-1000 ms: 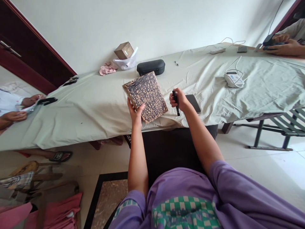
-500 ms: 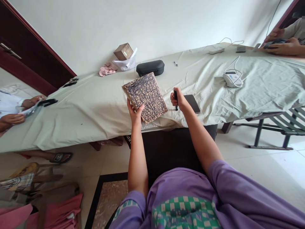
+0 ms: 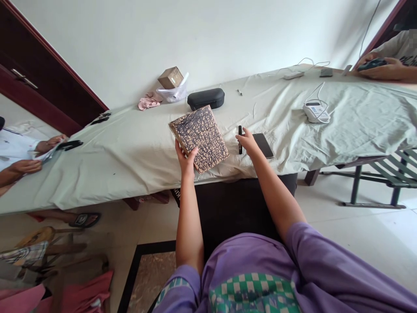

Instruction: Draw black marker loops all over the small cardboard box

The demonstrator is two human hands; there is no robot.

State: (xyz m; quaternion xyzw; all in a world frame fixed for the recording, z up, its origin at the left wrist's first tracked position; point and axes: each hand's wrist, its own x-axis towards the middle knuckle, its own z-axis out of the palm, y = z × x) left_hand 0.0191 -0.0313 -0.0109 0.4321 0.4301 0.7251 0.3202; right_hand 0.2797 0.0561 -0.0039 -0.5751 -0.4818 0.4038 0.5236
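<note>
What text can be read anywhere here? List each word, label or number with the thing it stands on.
No text here can be read.
Cardboard box in the left hand: black marker scribbles only, loops, no words.
Shirt of the person at far right: a dark print, too blurred to read.
White device: a small display, too small to read.
Black marker at the right hand: no visible label.

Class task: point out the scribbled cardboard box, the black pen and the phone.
Box (image 3: 201,135), head view, middle of its scribbled face.
Pen (image 3: 240,134), head view, upper barrel.
Phone (image 3: 264,145), head view, dark screen.
</note>
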